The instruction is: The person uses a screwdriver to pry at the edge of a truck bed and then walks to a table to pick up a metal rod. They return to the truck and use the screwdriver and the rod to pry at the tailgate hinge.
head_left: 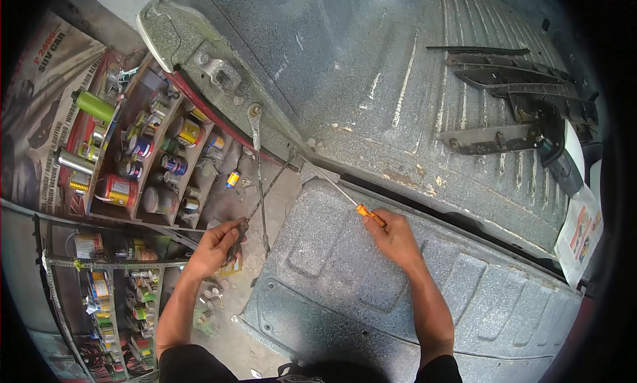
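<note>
My right hand (393, 238) is closed around the orange handle of a screwdriver (365, 211). Its long metal shaft slants up and left, ending near the corner where the truck bed (371, 141) meets the lowered tailgate (318, 227). In my left hand (217, 248) is a long, thin dark tool (267, 192), gripped by its dark handle. The far end of that tool reaches the same corner; whether either tip touches metal is hard to tell. A tailgate stay (260, 184) hangs from a bolt on the bed's side, just beyond my left hand.
Shelves (142, 214) crowded with paint cans stand at the left, near a printed banner (33, 118). Black trim pieces (524, 84) lie on the ribbed bed. Newspaper (580, 234) hangs at the right edge. A small yellow-blue can (233, 179) lies on the floor.
</note>
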A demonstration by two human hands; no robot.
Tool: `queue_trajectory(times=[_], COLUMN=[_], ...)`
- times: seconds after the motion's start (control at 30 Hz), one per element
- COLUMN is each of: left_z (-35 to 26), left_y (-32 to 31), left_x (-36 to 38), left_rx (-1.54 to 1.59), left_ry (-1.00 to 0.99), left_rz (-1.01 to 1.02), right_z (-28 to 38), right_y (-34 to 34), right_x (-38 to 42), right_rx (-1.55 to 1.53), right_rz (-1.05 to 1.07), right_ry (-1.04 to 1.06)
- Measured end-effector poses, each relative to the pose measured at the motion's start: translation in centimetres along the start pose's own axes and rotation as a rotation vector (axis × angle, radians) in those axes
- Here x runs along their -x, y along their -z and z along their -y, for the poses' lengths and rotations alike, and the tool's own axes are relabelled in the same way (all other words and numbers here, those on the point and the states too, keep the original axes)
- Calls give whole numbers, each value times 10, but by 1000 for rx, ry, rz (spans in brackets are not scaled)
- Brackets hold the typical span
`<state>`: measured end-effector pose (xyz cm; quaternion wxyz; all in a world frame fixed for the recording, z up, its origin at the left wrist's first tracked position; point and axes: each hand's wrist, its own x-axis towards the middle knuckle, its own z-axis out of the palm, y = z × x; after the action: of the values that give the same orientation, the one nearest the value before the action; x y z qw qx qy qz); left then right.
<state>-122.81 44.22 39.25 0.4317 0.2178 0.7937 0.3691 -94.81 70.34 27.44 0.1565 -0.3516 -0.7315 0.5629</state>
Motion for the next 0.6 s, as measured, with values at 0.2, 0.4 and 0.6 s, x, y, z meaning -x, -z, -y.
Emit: queue_trajectory(times=[0.2,0.4,0.6], left_z=[4,19,12], left_y=[4,0,-1], left_x=[3,-1,1], left_rx=[-97,10,18], left_ry=[-67,-94,-45], left_rz=[29,6,-3], right_z=[-4,-4,0], right_y=[-1,3,6], right_x=[0,-2,-4], right_rx=[-8,-15,-34], right_rz=[-16,-2,34], right_ry=[23,24,-37])
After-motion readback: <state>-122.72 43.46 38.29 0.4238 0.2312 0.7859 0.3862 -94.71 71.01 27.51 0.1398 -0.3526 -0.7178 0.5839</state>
